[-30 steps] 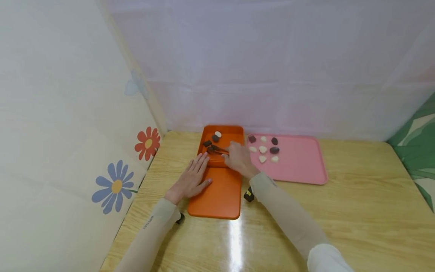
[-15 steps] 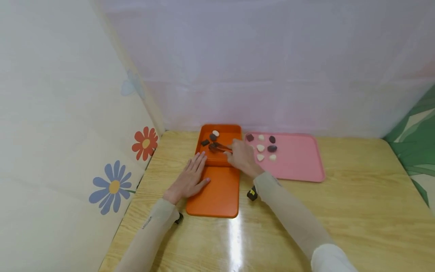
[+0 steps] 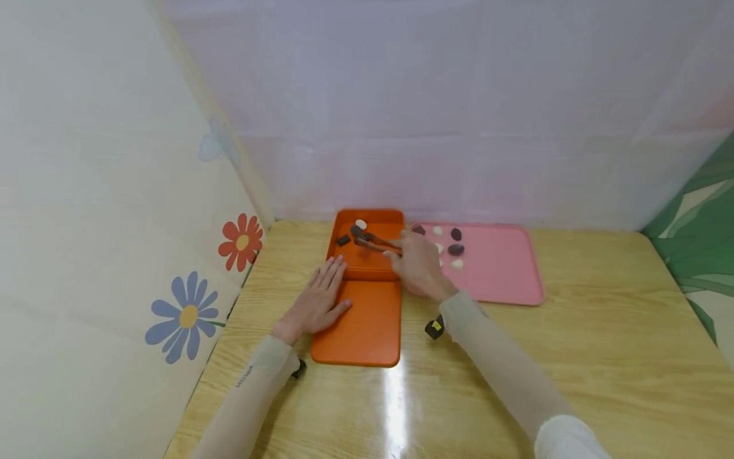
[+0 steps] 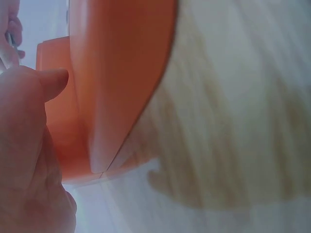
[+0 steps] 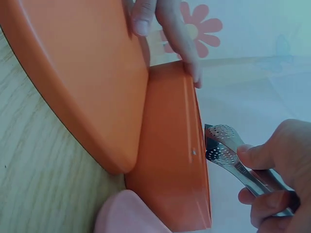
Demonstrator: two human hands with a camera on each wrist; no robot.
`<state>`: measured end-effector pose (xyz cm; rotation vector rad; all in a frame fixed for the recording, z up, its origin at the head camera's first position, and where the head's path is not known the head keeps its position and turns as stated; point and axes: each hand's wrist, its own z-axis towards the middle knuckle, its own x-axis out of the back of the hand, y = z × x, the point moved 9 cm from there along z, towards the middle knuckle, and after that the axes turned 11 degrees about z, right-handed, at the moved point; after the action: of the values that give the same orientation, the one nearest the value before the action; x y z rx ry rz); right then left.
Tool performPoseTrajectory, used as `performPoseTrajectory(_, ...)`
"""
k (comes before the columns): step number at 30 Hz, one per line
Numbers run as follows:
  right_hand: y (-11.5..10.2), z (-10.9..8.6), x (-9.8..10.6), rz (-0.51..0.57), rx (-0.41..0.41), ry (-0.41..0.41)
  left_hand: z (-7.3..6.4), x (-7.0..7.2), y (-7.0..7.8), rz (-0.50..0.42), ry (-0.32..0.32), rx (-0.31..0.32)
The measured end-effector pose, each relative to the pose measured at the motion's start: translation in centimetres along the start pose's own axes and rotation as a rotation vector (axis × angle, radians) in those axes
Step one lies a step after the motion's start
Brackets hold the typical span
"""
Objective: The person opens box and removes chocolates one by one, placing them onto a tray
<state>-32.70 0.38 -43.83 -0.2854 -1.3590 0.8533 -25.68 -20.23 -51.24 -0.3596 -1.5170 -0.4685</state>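
Above the floor of the orange box (image 3: 388, 223), a pair of metal tongs (image 3: 378, 242) points inward from the person's right hand (image 3: 423, 262). That hand's fingers are curled round the handles, the thumb pressing from one side. The perforated heads stand slightly apart just past the box's rim, and something small and dark shows between them; whether it is pinched cannot be told. Near the heads, inside the box, are a dark rounded piece (image 3: 355, 229), a white piece (image 3: 360, 224) beside it and a dark squarish piece (image 3: 343, 240) towards the left wall.

The left hand (image 3: 314, 305) lies flat and spread, holding nothing: its straight fingers rest at the box's near left corner, and its thumb reaches over the orange lid (image 3: 364, 331). The lid lies on the worktop (image 3: 596, 331) right in front of the box, against its near wall.

Just to the right of the box sits a pink tray (image 3: 507, 271), bearing white and dark pieces on its left part, some partly hidden by the right hand. Behind everything hangs a pale cloth (image 3: 436, 95); at the left, a red flower (image 3: 241, 242) and a blue flower (image 3: 182, 317) decorate another panel.
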Motion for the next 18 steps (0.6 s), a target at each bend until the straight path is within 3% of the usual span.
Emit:
performPoseTrajectory(14,1.6,-0.6,3.9,0.128,0.053,0.072,-0.1,0.0,-0.1,-0.02,0.058,-0.022)
performPoseTrajectory(18,2.3,-0.7,4.8,0.139,0.061,0.108,-0.1,-0.1,-0.1,-0.02,0.043,-0.016)
